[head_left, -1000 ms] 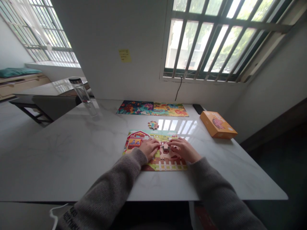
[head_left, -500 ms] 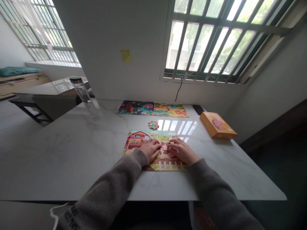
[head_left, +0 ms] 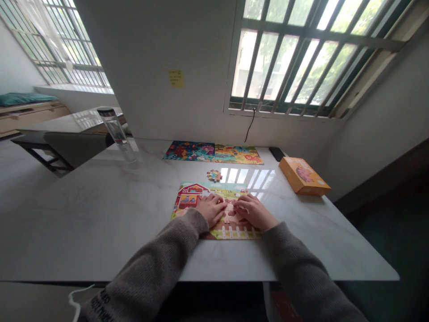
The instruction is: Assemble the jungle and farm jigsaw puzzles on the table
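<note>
A farm jigsaw puzzle (head_left: 191, 190) with a red barn and a white fence lies flat on the table in front of me. My left hand (head_left: 211, 209) rests on its middle, fingers stretched out over the pieces and fingertips pointing right. From the other side my right hand (head_left: 254, 211) reaches in, its bent fingers closed at a pinkish puzzle piece (head_left: 230, 207) between the two hands. The fingers partly cover that piece's edges. Beyond the puzzle sits a small heap of loose puzzle pieces (head_left: 214, 175).
Two colourful picture boards (head_left: 189, 151) lie side by side near the wall. At the right stand an orange box (head_left: 303, 175) and a black phone-like object (head_left: 276, 154). A clear bottle (head_left: 115, 127) stands at the table's (head_left: 100, 223) far left edge.
The pinkish piece between my hands now looks flatter against its neighbours. My right fingers have shifted slightly; my left hand has hardly moved.
</note>
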The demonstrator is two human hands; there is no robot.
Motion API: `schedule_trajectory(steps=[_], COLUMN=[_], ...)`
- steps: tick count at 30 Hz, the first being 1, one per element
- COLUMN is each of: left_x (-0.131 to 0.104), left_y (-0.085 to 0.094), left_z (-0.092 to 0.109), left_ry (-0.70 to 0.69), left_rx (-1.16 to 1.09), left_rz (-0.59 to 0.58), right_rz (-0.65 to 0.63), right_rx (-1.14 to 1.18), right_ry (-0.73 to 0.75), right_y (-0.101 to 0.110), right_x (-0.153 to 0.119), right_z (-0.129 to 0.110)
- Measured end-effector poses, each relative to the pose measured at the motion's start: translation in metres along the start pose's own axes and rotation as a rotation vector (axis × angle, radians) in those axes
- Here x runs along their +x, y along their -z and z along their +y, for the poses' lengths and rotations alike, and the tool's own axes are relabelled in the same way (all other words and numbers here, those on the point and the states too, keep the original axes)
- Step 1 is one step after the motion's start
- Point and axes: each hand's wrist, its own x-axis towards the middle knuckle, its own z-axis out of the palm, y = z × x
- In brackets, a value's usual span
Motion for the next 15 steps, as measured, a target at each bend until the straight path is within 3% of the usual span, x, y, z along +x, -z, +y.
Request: schedule_trajectory(steps=[3, 9, 15], left_x=[0.000, -0.002, -0.002], left_y=[0.002, 0.002, 0.001], left_z=[0.000, -0.001, -0.010], left_ry=[0.002, -0.006, -0.048], left_rx=[-0.005, -0.003, -0.107], left_rz=[-0.020, -0.045, 0.042], right_rz=[0.035, 0.266, 0.149], right_rx=[0.051, 0.082, 0.068], right_ry=[-0.018, -0.149, -0.169], right_y=[0.000, 0.003, -0.001], right_x=[0.000, -0.003, -0.004], right_z=[0.002, 0.016, 0.015])
